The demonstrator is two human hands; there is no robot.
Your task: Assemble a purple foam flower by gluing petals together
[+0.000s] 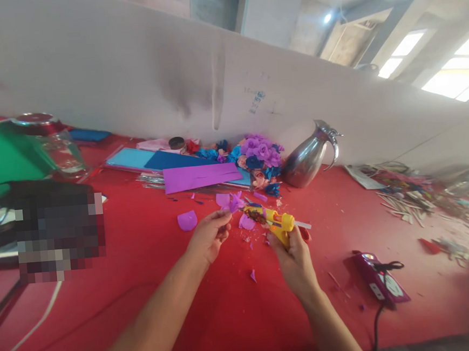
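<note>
My left hand (212, 234) pinches a small purple paper flower (235, 202) between thumb and fingers. Wrapped around the grip of a yellow hot glue gun (274, 219) is my right hand (293, 252). The gun's nozzle points left at the flower, and a pale glue stick (303, 225) sticks out of its back end. Whether nozzle and flower touch, I cannot tell. Close by lie a cut purple petal (187, 221) and another purple piece (246, 222), with small scraps scattered on the red table (237, 316).
Behind my hands are a purple paper strip (202, 177), a heap of paper flowers (259, 154) and a metal jug (308, 156). A purple power strip (383, 280) with a black cord sits at right. At left are a glass jar (64, 151) and a dark, partly blurred object (50, 211).
</note>
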